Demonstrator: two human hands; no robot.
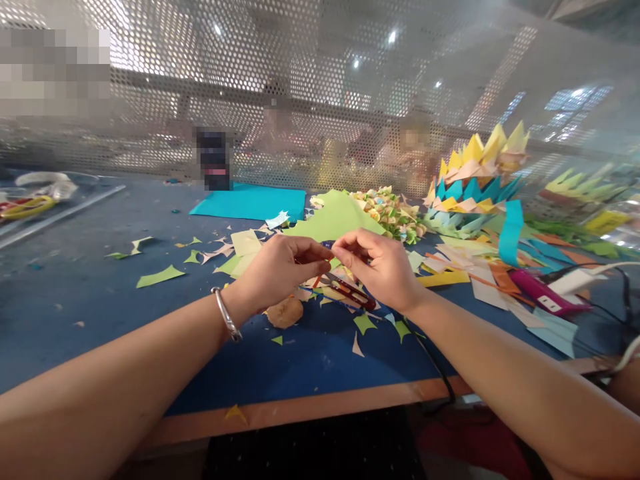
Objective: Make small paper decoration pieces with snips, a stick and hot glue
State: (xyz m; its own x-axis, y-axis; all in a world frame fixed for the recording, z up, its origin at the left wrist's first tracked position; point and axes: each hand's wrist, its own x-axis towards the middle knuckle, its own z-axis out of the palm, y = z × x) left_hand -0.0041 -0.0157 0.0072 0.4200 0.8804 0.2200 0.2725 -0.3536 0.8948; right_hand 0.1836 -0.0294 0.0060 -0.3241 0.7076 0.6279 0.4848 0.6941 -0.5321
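Note:
Above the table's middle, my left hand [283, 267] and my right hand [383, 267] meet almost fingertip to fingertip. Each pinches with thumb and fingers; a small dark blue bit shows between them, too little to name. Below them lies a tool with a dark red handle [353, 293], perhaps a cutter, among paper scraps. A round tan lump [285, 312] sits under my left wrist. Just behind the hands spreads a light green paper sheet [335, 217]. Small green star-shaped offcuts [365, 323] are near my right wrist.
A blue sheet [255, 202] and a pile of small paper pieces [393, 210] lie farther back. At right stand layered spiky paper rings [475, 177], beside a magenta device [550, 293] with a white plug and cables. The brown table edge [300, 407] runs in front; a perforated screen [300, 60] stands behind.

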